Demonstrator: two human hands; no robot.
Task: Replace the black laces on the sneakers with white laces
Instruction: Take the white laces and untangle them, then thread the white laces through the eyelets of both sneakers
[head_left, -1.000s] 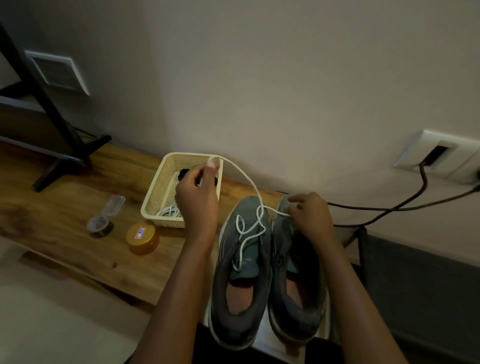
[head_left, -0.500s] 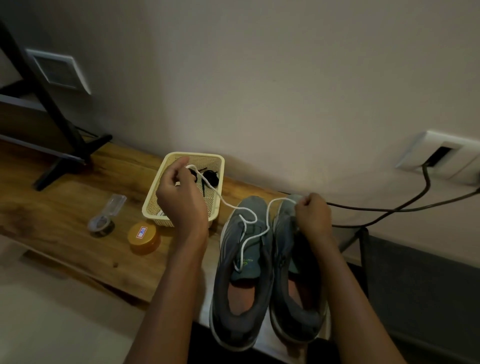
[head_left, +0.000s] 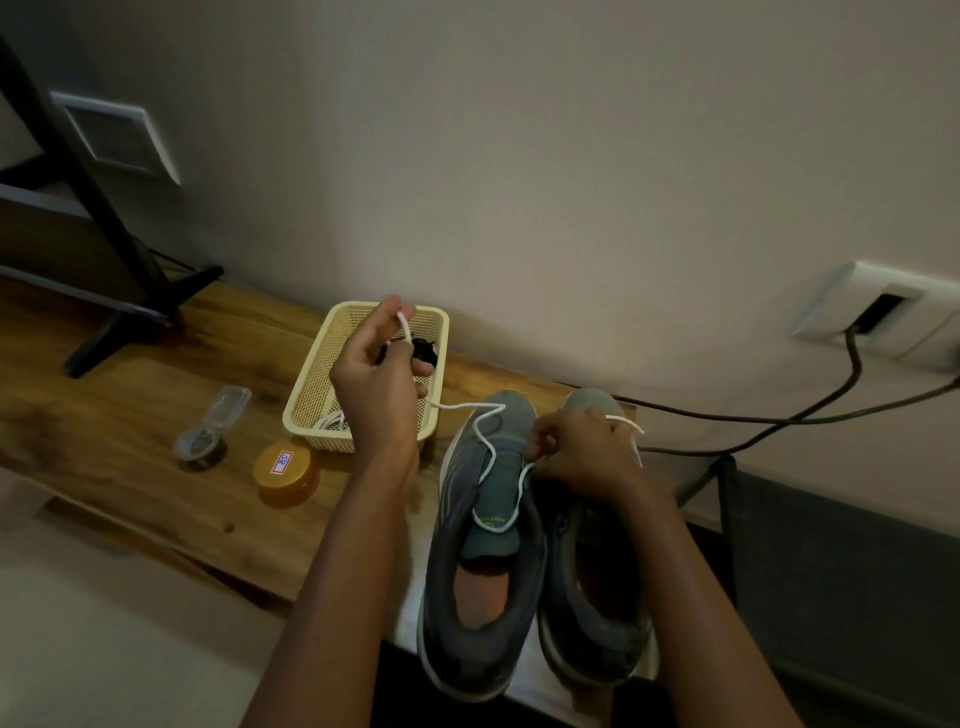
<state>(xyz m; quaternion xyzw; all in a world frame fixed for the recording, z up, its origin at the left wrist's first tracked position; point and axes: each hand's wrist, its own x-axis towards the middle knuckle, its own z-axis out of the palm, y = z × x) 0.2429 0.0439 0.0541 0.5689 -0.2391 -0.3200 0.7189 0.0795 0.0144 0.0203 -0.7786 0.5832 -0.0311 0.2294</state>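
1. Presently logged as the step in hand: first threading of a white lace (head_left: 490, 457) at the toe end of the right sneaker (head_left: 597, 639). Judged early in the task, with no lacing visible on either upper.
2. Entry, left hand (head_left: 382, 387): raised over the basket (head_left: 311, 400), thumb and forefinger pinched on one end of the lace.
3. Entry, right hand (head_left: 582, 452): curled round the lace at the toe of the right sneaker. Eyelets hidden beneath the fingers, so cannot tell whether the lace is through. Short length of lace visible just beyond the knuckles.
4. Lace run: from the left hand, slack across the toe of the left sneaker (head_left: 457, 623), looped over its tongue, then up into the right hand.
5. Sneakers: side by side, close together, toes toward the wall, just beside the basket on the worktop (head_left: 130, 415).
6. Basket contents: black laces (head_left: 426, 351) at the far end, off both shoes; second white lace (head_left: 330, 421) in the near corner.
7. Handling, as judged:
   - Lift the slack loop off the left sneaker's tongue before drawing, to avoid a snag.
   - Pin the right sneaker down with the right hand while pulling with the left.
   - Draw gently and level, without twist.
   - Match both ends for equal length before moving to the next eyelets.
8. Nearby, not needed: orange tin (head_left: 284, 467) and tape roll (head_left: 200, 444), well apart from the lace.
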